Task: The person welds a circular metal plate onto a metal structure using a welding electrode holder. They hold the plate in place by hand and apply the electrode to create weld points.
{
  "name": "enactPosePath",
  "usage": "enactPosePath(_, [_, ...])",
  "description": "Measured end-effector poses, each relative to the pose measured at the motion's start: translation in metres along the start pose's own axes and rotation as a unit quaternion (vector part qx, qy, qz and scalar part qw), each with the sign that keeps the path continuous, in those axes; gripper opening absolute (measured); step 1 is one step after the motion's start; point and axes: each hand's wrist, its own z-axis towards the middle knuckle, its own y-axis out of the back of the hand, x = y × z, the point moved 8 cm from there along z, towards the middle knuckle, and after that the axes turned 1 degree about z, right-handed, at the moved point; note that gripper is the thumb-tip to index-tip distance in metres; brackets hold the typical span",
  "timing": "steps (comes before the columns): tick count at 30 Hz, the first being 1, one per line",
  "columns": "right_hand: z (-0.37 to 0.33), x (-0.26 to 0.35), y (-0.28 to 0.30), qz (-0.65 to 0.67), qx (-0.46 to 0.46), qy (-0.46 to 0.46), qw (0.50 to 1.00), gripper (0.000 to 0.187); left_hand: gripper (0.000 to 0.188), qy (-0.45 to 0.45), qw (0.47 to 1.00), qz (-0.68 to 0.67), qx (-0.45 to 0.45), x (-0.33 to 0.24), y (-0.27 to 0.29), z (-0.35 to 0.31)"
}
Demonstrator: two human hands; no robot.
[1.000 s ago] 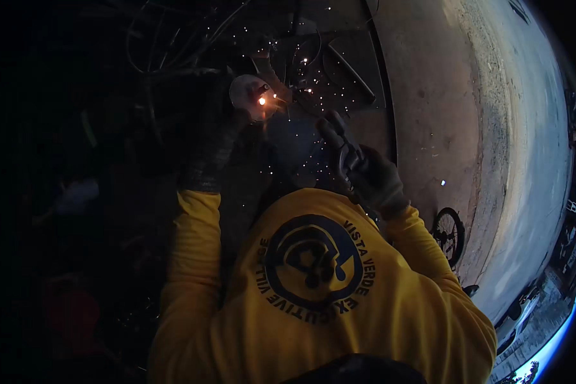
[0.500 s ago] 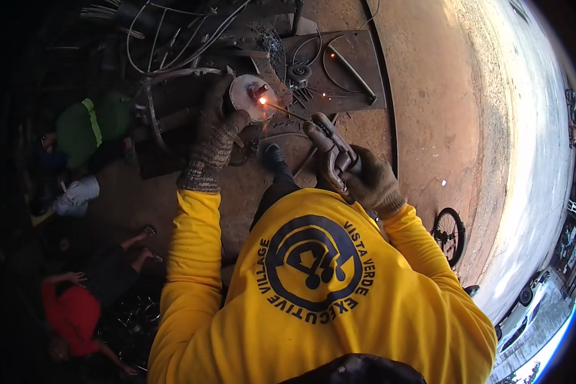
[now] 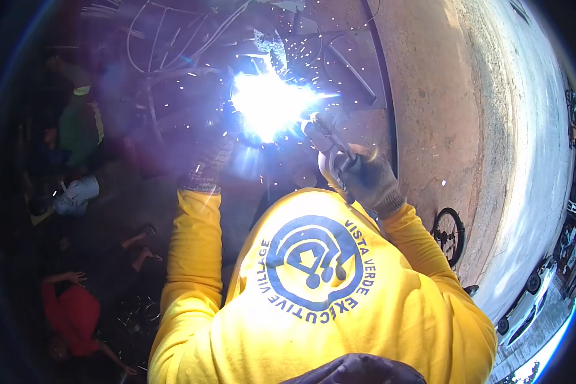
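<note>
Gripping the electrode holder (image 3: 327,148), I am wrapping my gloved right hand (image 3: 374,182) round its handle; its head is pointing up-left, near the closest edge of the dark surface (image 3: 366,54), toward a white glare (image 3: 269,102) beyond and between my hands. My gloved left hand (image 3: 212,157) is reaching beside that glare, fingers too hidden to tell their hold

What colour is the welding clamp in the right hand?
The electrode holder looks mostly grey, best seen in the head view.
</note>
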Motion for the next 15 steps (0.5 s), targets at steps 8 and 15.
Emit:
enactPosePath(8, [-0.011,-0.009,0.022,0.075,-0.086,-0.069,0.991,0.053,0.075,0.071,0.980,-0.183,0.012,0.017,-0.014,0.014])
enactPosePath(15, [-0.013,-0.009,0.014,0.066,-0.036,-0.083,0.994,0.062,0.078,0.058,0.984,-0.163,0.032,0.010,-0.012,0.013])
